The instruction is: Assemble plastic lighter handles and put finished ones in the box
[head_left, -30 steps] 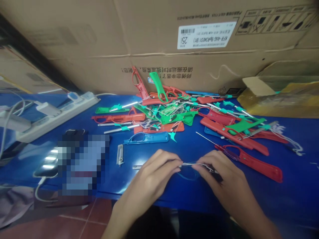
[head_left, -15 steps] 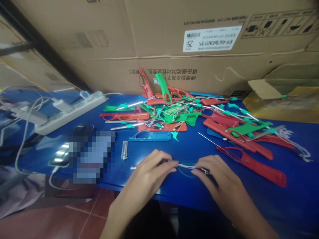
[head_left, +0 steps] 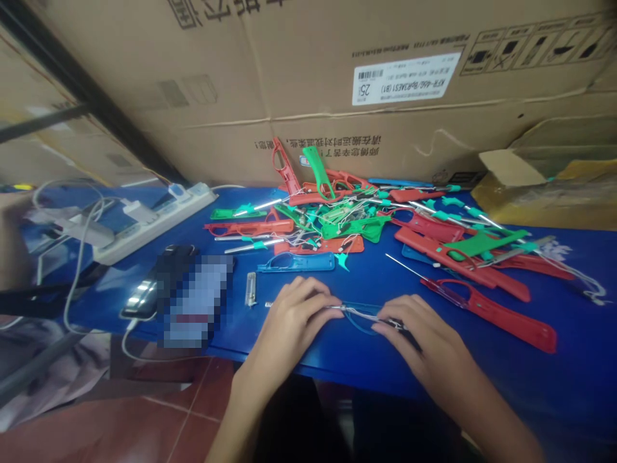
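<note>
My left hand [head_left: 299, 315] is closed, thumb and fingers pinching the end of a thin metal tube; its slotted tip [head_left: 268, 304] shows beyond the hand. White wires [head_left: 362, 313] stretch from there to my right hand [head_left: 424, 334], which is closed around a small black part [head_left: 403, 331]. Fingers hide most of that part. Between and behind my hands is a blue plastic lighter shell [head_left: 361, 326], partly covered. A red lighter shell [head_left: 511, 318] with a thin-bladed screwdriver [head_left: 405, 269] across it lies to the right. One clear lighter tank [head_left: 251, 289] rests left of my left hand.
A heap of red, green and blue lighter shells [head_left: 357, 228], metal tubes and wires spreads along the cardboard wall [head_left: 308, 77]. Two phones, one dark [head_left: 159, 283], and a power strip [head_left: 154, 222] stand left. An opened box [head_left: 554, 186] sits right. Another person's arm [head_left: 14, 238] shows far left.
The camera view has turned slightly left, bringing another person's arm in at the left edge. My hands keep their hold; a longer stretch of white wire now shows between them.
</note>
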A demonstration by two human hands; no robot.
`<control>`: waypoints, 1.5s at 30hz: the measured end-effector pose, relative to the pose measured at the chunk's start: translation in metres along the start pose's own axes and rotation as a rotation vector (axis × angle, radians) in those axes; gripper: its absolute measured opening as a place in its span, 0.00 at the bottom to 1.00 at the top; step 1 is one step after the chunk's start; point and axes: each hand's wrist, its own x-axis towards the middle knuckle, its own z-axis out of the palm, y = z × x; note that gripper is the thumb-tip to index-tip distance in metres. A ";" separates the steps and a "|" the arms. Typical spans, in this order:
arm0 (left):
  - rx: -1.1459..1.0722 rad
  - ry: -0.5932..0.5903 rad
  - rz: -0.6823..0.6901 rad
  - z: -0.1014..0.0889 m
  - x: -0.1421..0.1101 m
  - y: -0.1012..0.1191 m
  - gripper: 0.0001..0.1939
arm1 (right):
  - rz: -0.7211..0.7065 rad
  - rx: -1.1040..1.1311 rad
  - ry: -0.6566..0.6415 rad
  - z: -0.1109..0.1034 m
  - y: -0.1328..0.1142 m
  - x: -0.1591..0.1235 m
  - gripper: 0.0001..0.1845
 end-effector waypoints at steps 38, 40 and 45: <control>0.128 0.095 0.068 0.007 -0.007 -0.001 0.08 | 0.070 -0.152 0.126 -0.010 0.006 -0.014 0.09; 0.123 0.092 0.063 0.007 -0.006 -0.002 0.07 | 0.056 -0.212 0.132 -0.013 0.010 -0.019 0.11; 0.087 0.043 0.036 0.004 -0.002 -0.002 0.09 | 0.062 -0.236 0.079 -0.018 0.012 -0.022 0.13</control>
